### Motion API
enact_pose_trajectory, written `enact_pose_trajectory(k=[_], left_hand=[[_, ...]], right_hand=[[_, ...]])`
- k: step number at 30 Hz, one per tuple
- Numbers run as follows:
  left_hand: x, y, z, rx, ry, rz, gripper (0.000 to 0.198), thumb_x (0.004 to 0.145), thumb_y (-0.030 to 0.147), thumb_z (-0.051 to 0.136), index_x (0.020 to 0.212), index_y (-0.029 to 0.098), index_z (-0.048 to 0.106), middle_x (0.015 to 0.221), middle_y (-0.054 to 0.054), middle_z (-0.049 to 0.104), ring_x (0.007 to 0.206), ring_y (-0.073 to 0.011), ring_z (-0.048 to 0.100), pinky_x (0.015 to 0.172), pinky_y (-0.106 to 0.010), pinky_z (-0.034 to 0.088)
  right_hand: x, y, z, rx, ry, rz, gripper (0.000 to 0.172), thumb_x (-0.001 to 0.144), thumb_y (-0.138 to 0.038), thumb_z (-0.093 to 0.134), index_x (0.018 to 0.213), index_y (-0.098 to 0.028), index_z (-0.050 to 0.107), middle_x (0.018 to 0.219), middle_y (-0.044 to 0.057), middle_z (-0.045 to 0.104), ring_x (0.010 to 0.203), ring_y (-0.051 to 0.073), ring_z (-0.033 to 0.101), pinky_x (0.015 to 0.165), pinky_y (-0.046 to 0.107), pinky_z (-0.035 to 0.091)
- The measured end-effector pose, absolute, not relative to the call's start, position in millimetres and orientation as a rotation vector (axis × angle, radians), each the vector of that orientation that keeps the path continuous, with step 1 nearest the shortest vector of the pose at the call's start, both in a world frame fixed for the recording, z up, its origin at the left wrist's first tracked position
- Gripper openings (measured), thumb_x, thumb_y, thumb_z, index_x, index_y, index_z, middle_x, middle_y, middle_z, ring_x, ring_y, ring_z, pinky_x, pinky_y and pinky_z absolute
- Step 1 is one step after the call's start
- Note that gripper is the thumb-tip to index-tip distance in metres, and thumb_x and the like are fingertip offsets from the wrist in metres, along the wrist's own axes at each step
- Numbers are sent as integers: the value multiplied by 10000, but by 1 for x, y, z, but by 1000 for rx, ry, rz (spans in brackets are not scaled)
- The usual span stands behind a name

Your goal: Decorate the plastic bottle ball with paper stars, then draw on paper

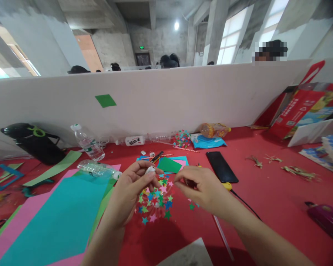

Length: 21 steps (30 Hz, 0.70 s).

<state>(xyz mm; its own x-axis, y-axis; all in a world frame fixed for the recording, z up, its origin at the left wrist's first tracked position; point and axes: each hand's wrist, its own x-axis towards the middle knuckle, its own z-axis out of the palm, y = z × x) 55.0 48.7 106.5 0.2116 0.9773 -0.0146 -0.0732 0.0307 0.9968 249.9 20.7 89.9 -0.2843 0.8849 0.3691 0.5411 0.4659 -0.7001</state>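
My left hand [135, 184] is closed, with a small crumpled white piece [150, 169] between thumb and fingers. Facing it, my right hand [201, 186] has its thumb and fingers curled into a pinch; what they hold, if anything, is hidden. Below and between both hands, a round cluster of colourful stars [155, 201] covers part of the red tabletop. A green paper square [170, 165] lies just beyond my fingertips, on blue and pink sheets. A star-covered ball [182, 138] rests farther back, near the white partition.
Large blue paper [63, 210] lies over pink and green sheets at left. Plastic bottles [88, 142] and a black flask [33, 142] stand or lie behind them. To the right are a phone [222, 167], dried twine bits [299, 173] and a purple tool [326, 221]. A white partition [155, 99] closes off the back.
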Motion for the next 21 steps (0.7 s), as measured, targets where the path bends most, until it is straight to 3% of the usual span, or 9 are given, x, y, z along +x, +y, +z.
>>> enact_pose_trajectory(k=[6, 10, 14, 21], left_hand=[[51, 51, 105, 1099, 911, 1081, 229, 828, 313, 562, 1006, 182, 626, 686, -5, 623, 511, -102, 529, 492, -223, 401], [51, 49, 104, 971, 822, 979, 192, 866, 335, 522, 869, 167, 615, 707, 8, 556, 515, -57, 442, 502, -189, 368], [52, 49, 102, 1070, 883, 970, 137, 816, 309, 625, 801, 181, 576, 567, 66, 430, 477, -36, 333, 455, -156, 277], [46, 55, 106, 1085, 983, 1123, 218, 794, 323, 625, 963, 188, 613, 625, 30, 568, 473, -63, 474, 426, -170, 340]], right_hand=[[259, 21, 96, -1239, -1820, 610, 104, 859, -208, 537, 787, -200, 611, 612, -50, 500, 529, 79, 405, 497, 213, 302], [261, 23, 98, -1262, -1795, 612, 97, 845, -200, 543, 777, -196, 611, 588, -55, 482, 516, 72, 400, 490, 208, 298], [262, 24, 97, -1280, -1759, 652, 103, 847, -198, 527, 777, -200, 603, 572, -61, 465, 498, 68, 391, 474, 204, 292], [266, 24, 97, -1268, -1644, 777, 116, 855, -222, 516, 752, -203, 566, 572, -68, 414, 484, 61, 365, 462, 195, 294]])
